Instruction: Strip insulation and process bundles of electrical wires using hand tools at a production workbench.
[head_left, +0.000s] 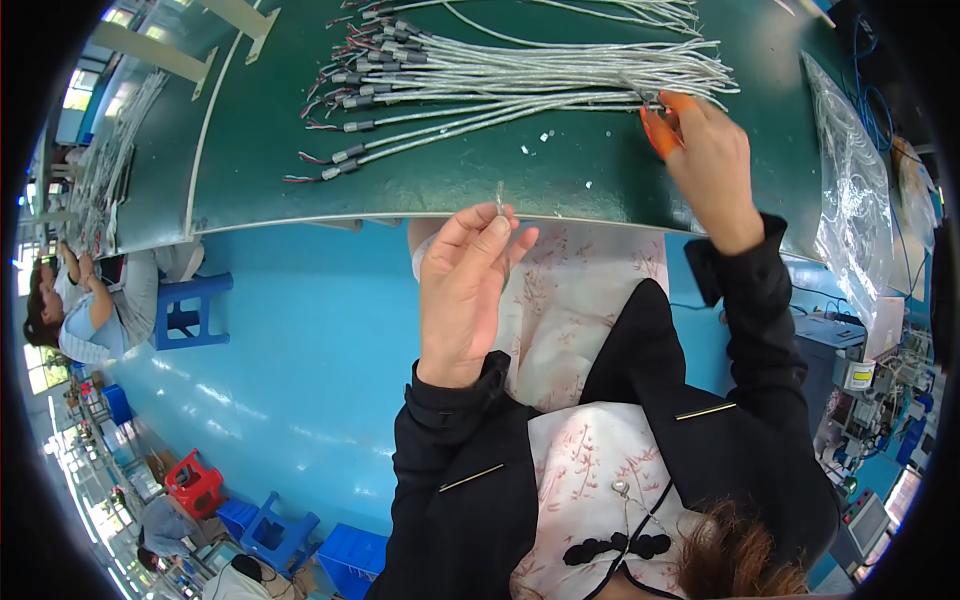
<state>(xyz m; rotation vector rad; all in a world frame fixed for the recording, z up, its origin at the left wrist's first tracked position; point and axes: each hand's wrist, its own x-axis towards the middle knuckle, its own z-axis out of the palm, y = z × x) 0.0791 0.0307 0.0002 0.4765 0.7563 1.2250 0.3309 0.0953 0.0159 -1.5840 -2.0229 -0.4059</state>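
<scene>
My left hand (466, 285) is raised in front of the table's near edge, its thumb and fingers pinched on a thin silvery cable (500, 192). Only the cable's tip shows clearly above the fingertips; most of it is hidden by the hand. Over the table, my right hand (712, 160) grips orange-handled snips (660, 132). Their small metal jaws lie close to the right ends of a bundle of silvery cables (540, 68), and contact is too small to tell. Dark sleeves and thin coloured wires finish the bundle's left ends.
The green tabletop (420, 190) carries small white scraps (525, 150). A clear plastic bag (850, 180) lies at its right end. A co-worker (95, 305) sits at the left beside a blue stool (192, 310). Metal brackets (235, 25) stand at the far left.
</scene>
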